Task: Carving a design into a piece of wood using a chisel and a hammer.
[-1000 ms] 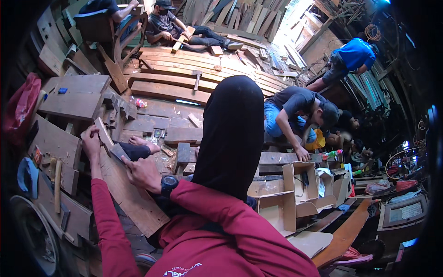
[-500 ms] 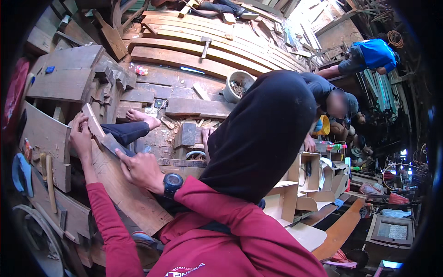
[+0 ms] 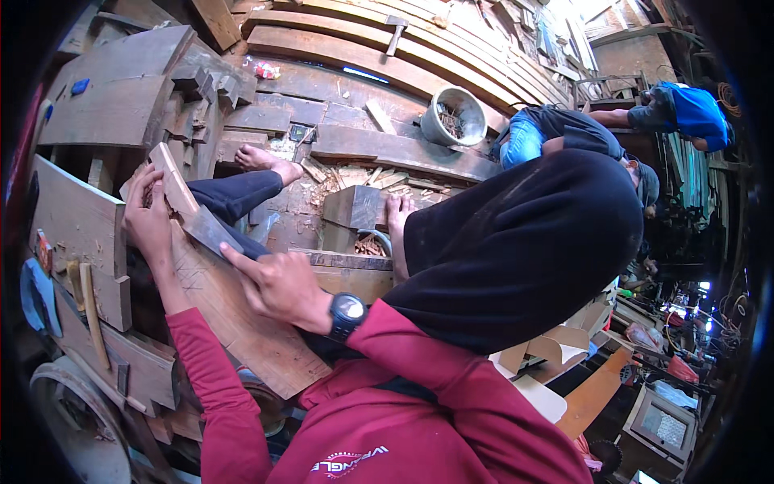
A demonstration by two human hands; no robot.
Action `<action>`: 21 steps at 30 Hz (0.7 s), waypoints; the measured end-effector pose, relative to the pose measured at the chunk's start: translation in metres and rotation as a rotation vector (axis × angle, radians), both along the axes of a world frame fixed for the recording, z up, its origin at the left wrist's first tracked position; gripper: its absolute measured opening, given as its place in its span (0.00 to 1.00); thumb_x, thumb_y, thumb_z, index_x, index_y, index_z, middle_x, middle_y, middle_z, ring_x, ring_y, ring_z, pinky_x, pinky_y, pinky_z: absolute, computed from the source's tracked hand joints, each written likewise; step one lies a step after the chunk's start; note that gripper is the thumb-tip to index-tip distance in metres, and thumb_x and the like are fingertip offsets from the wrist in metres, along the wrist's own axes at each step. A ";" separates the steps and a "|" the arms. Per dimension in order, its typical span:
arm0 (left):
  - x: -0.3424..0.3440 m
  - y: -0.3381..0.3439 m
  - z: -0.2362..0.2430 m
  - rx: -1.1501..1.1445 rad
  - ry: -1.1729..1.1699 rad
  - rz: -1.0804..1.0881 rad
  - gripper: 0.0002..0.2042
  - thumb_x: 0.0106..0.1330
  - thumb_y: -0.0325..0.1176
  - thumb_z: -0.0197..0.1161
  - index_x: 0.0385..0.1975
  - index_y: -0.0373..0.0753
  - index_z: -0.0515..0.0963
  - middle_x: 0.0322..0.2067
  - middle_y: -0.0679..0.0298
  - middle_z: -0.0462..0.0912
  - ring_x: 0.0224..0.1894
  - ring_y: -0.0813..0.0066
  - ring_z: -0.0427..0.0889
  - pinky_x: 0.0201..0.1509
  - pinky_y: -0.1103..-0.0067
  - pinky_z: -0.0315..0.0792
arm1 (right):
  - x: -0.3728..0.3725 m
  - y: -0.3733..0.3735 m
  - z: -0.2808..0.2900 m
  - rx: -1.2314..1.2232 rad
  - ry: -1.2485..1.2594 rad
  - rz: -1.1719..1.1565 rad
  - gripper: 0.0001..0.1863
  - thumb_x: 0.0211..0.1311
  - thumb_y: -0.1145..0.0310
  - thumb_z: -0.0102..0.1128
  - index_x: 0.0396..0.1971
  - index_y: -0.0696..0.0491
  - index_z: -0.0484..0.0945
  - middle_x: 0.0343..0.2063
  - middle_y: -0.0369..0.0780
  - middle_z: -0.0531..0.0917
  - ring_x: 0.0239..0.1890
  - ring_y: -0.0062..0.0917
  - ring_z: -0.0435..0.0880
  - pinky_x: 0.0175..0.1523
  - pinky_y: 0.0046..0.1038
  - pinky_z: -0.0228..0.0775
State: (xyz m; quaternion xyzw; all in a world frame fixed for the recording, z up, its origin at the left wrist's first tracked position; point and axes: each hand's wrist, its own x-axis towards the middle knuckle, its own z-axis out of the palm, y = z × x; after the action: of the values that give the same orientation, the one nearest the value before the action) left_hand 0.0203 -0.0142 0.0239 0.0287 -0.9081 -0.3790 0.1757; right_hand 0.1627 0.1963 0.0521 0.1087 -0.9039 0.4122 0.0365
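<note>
Two hands are on the work. My left hand [image 3: 149,218] is curled around the upper end of a narrow wooden piece [image 3: 171,184], fingers wrapped over its edge, holding it against the long curved plank [image 3: 242,323] that runs down beneath both my wrists. My right hand [image 3: 278,286] lies just below and to the right of it, partly closed, with the index finger stretched out along a flat grey blade [image 3: 211,232] and the other fingers bent under; I cannot tell how firmly it grips the tool. The blade lies between my two hands, its upper end touching the wooden piece under my left fingers. A black wristwatch [image 3: 347,315] sits on my right wrist, and both arms are in red sleeves [image 3: 218,387].

Beyond my right hand, my dark trouser leg ends in a bare foot [image 3: 266,161] resting on rough boards strewn with wood chips [image 3: 347,173]. Further off from that hand a grey bucket [image 3: 454,117] stands on the planks. Well to the right, a person in a blue top [image 3: 685,113] bends over other timber.
</note>
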 end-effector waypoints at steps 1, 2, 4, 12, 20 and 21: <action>0.001 0.000 0.000 -0.008 0.013 -0.005 0.07 0.68 0.28 0.61 0.40 0.35 0.83 0.47 0.63 0.85 0.50 0.68 0.83 0.55 0.75 0.74 | 0.005 0.008 0.002 0.010 -0.017 0.039 0.25 0.57 0.67 0.58 0.58 0.45 0.78 0.11 0.43 0.75 0.13 0.37 0.77 0.20 0.38 0.67; 0.001 0.000 0.002 -0.012 0.008 0.000 0.07 0.68 0.28 0.61 0.40 0.35 0.83 0.47 0.63 0.85 0.50 0.68 0.83 0.55 0.75 0.74 | 0.007 0.011 0.001 0.019 -0.032 0.079 0.25 0.57 0.67 0.58 0.58 0.45 0.77 0.11 0.43 0.74 0.13 0.36 0.77 0.20 0.38 0.67; 0.000 0.004 0.006 -0.025 -0.001 0.008 0.07 0.68 0.28 0.61 0.40 0.36 0.83 0.47 0.63 0.85 0.51 0.69 0.83 0.55 0.75 0.73 | 0.001 0.008 -0.005 0.018 -0.028 0.075 0.27 0.57 0.68 0.58 0.60 0.44 0.76 0.10 0.43 0.74 0.13 0.36 0.77 0.20 0.38 0.67; 0.002 0.000 0.004 -0.058 0.029 0.001 0.06 0.67 0.27 0.61 0.39 0.36 0.83 0.47 0.63 0.85 0.51 0.68 0.83 0.55 0.76 0.73 | 0.001 0.006 -0.002 -0.018 -0.068 0.091 0.28 0.55 0.69 0.58 0.61 0.44 0.76 0.12 0.44 0.75 0.14 0.37 0.77 0.22 0.40 0.68; 0.004 0.003 0.005 -0.035 0.004 -0.001 0.07 0.67 0.27 0.61 0.40 0.36 0.83 0.47 0.62 0.85 0.50 0.68 0.83 0.55 0.76 0.74 | -0.004 0.007 -0.003 -0.057 -0.064 -0.022 0.21 0.58 0.66 0.60 0.54 0.44 0.81 0.15 0.48 0.79 0.14 0.43 0.78 0.23 0.40 0.70; 0.003 0.000 0.004 -0.037 0.010 0.004 0.07 0.67 0.27 0.61 0.40 0.36 0.83 0.47 0.62 0.85 0.50 0.68 0.83 0.55 0.76 0.74 | -0.002 0.008 -0.004 -0.098 -0.080 -0.023 0.22 0.58 0.66 0.60 0.54 0.44 0.81 0.15 0.48 0.79 0.14 0.43 0.78 0.23 0.40 0.71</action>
State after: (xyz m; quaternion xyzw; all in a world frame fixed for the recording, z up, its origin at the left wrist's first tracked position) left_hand 0.0229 -0.0143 0.0274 0.0255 -0.9139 -0.3621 0.1817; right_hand 0.1609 0.2046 0.0484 0.0798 -0.8846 0.4594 0.0104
